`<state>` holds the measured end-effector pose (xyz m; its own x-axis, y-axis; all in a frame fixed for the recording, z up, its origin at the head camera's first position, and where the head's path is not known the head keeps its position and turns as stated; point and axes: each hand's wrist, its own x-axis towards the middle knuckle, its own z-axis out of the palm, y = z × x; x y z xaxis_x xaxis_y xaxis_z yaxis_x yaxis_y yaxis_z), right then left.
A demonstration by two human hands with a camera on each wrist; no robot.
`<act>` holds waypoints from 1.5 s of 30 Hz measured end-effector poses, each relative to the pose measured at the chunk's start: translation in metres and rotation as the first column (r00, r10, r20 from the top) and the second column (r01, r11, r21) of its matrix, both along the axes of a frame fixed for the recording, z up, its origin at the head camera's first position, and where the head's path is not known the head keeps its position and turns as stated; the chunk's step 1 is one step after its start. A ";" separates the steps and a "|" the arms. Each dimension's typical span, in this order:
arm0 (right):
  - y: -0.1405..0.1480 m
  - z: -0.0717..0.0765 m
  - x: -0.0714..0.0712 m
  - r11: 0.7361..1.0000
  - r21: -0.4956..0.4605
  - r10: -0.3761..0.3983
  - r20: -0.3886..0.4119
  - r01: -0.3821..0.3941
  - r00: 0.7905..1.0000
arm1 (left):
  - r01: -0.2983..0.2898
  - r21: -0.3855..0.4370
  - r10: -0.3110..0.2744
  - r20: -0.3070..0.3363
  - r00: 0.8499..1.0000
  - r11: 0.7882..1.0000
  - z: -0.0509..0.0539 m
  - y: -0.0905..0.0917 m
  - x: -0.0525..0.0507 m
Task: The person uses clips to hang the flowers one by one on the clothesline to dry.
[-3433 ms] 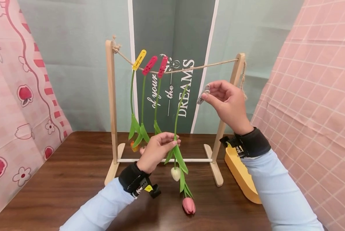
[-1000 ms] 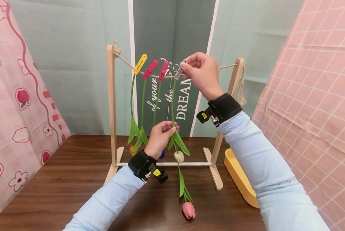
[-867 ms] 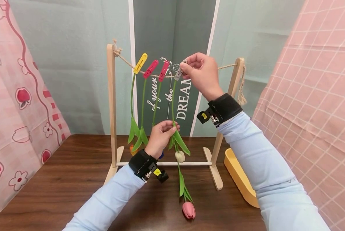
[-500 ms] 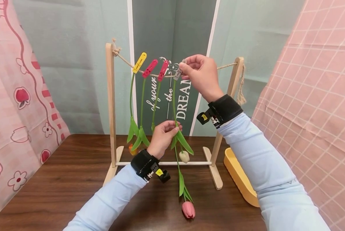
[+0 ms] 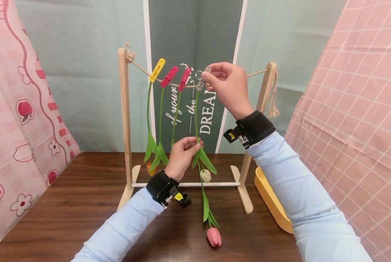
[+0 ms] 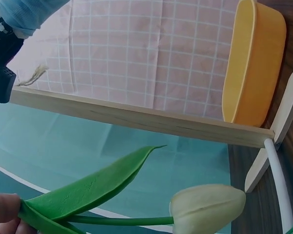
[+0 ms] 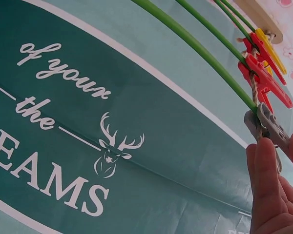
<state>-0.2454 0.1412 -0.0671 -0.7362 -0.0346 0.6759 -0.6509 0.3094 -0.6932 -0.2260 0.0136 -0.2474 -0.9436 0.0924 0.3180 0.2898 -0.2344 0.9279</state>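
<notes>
With my right hand (image 5: 229,85) I pinch a grey clothespin (image 5: 201,83) at the rope (image 5: 256,72). In the right wrist view, the tip of a green stem lies at the jaws of the grey clothespin (image 7: 264,122), beside the rope. This stem belongs to a white tulip (image 5: 205,176) that hangs head down. My left hand (image 5: 183,154) pinches its stem just above the leaves. In the left wrist view the white tulip (image 6: 207,208) and a leaf (image 6: 95,190) extend from the fingertips. To the left, yellow (image 5: 157,70) and red (image 5: 169,76) clothespins hold more stems on the rope.
The rope spans a wooden stand (image 5: 126,120) with a white bottom bar (image 5: 185,185). A pink tulip (image 5: 213,237) lies on the brown table (image 5: 67,218) in front. At right sits a yellow tray (image 5: 271,196). An orange bloom (image 5: 150,169) shows behind my left wrist.
My right hand has brought the grey clothespin left and up to the rope. My left hand has raised the white tulip's stem to it. Over the last second, the tulip has only swayed slightly.
</notes>
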 end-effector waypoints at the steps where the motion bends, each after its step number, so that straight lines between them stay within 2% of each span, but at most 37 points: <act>1: 0.000 -0.001 0.000 1.000 -0.005 -0.001 -0.009 0.001 1.000 | -0.005 -0.002 0.005 -0.005 1.000 1.000 -0.001 -0.001 0.000; 5: 0.000 -0.003 0.003 1.000 -0.019 -0.020 -0.042 0.019 0.999 | -0.020 -0.017 0.020 -0.007 1.000 1.000 -0.005 -0.006 0.004; 11: 0.007 -0.007 0.009 0.998 -0.032 -0.059 -0.086 0.056 0.995 | -0.053 -0.106 0.055 0.011 0.998 0.993 -0.016 -0.017 0.012; 17: 0.015 -0.012 0.016 0.998 -0.068 -0.024 -0.108 0.016 0.994 | -0.047 -0.133 0.051 0.033 0.998 0.990 -0.025 -0.029 0.016; 22: 0.020 -0.019 0.021 0.997 -0.074 -0.006 -0.094 -0.001 0.996 | -0.049 -0.147 0.057 0.052 0.997 0.988 -0.032 -0.038 0.018; 28: 0.030 -0.036 0.027 0.996 -0.088 0.010 -0.086 -0.018 0.996 | -0.041 -0.158 0.054 0.081 0.995 0.987 -0.044 -0.046 0.022; 33: 0.043 -0.056 0.032 0.993 -0.109 0.030 -0.071 -0.037 0.997 | -0.017 -0.150 0.039 0.141 0.989 0.989 -0.052 -0.053 0.029; 35: 0.048 -0.063 0.034 0.993 -0.109 0.027 -0.064 -0.034 0.998 | -0.009 -0.138 0.032 0.165 0.986 0.990 -0.054 -0.055 0.031; 45: 0.071 -0.087 0.048 1.000 -0.016 -0.026 -0.024 0.026 0.999 | 0.008 -0.106 0.013 0.200 0.980 0.994 -0.057 -0.061 0.040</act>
<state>-0.1974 0.2122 -0.1544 -0.7201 -0.0049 0.6939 -0.6596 0.3155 -0.6822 -0.1856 -0.0469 -0.3045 -0.9874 0.1131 0.1109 0.0957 -0.1317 0.9867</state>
